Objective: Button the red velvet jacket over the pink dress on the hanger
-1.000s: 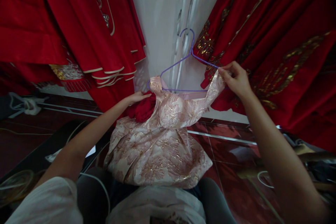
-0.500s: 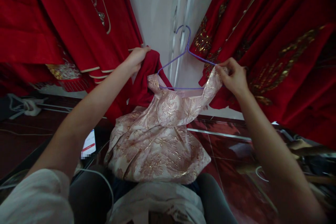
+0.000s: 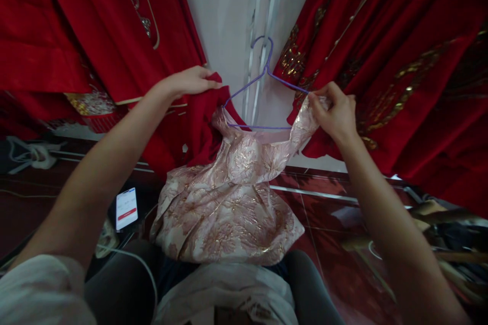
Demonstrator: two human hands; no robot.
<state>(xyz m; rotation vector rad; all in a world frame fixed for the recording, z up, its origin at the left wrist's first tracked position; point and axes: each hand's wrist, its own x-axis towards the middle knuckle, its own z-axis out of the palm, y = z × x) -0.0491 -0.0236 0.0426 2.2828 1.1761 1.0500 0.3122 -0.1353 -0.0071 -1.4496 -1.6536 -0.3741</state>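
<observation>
A pale pink dress (image 3: 236, 203) with gold floral brocade lies across my lap, its bodice raised toward a thin purple hanger (image 3: 269, 66). The hanger's bottom bar crosses the open neckline, and its hook points up. My right hand (image 3: 335, 114) pinches the right shoulder strap against the end of the hanger, hiding that tip. The left strap (image 3: 220, 119) sits at the hanger's other end, with no hand on it. Farther left, my left hand (image 3: 192, 81) has a fold of red cloth (image 3: 206, 111) between thumb and fingers, beside the left strap.
Red garments with gold and silver decoration hang at left (image 3: 152, 25) and right (image 3: 415, 86). White panels (image 3: 221, 15) stand between them. A lit phone (image 3: 126, 208) lies by my left leg, near a white cable (image 3: 147, 264). Cluttered items (image 3: 453, 233) lie at lower right on the reddish floor.
My left hand has shifted slightly left along the red cloth, its fingers straighter. The left arm has moved outward, uncovering more of the phone. Hanger and right hand have drifted slightly left.
</observation>
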